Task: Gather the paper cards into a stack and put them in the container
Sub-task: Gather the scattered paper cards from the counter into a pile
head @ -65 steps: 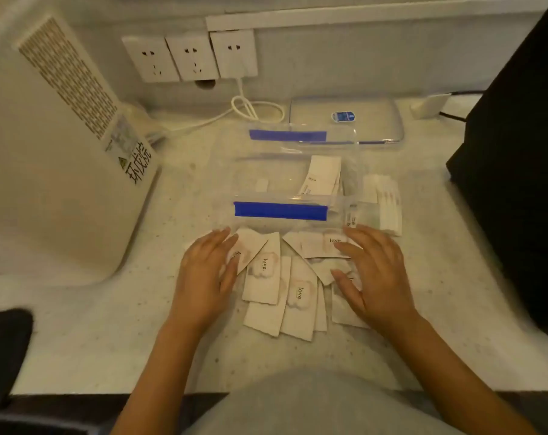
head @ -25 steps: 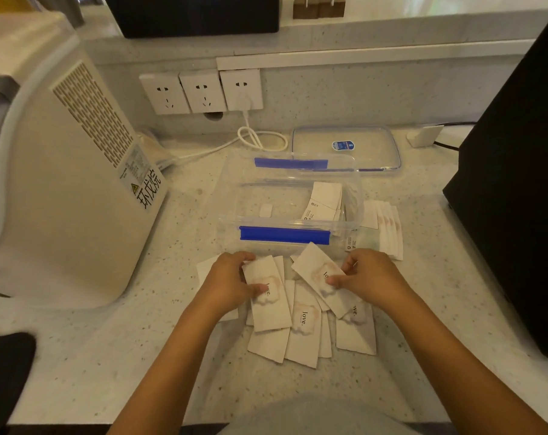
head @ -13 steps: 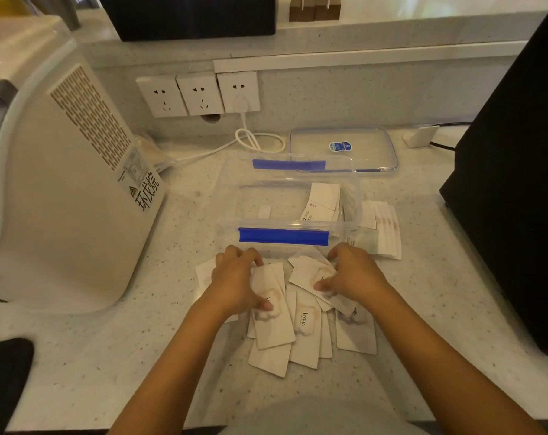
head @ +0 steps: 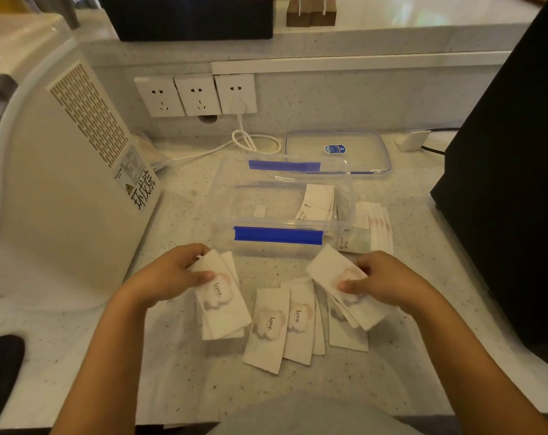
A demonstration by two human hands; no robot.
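Observation:
White paper cards printed "love." lie on the counter in front of a clear plastic container (head: 222, 196) with blue clips. My left hand (head: 169, 274) pinches a small bunch of cards (head: 222, 306) at their top end. My right hand (head: 382, 277) grips another bunch of cards (head: 329, 268), tilted to the left. Between my hands a few loose cards (head: 275, 324) lie fanned on the counter. Some cards (head: 318, 200) sit inside the container at its right end. More cards (head: 379, 227) lie just right of the container.
The container's clear lid (head: 338, 152) lies behind it. A large white appliance (head: 56, 183) stands at the left, a black box (head: 511, 171) at the right. Wall sockets (head: 197, 94) with a white cable (head: 250, 142) are at the back.
Both hands have drawn apart, each taking up a bunch of cards from the middle pile. A few cards stay fanned on the counter between them.

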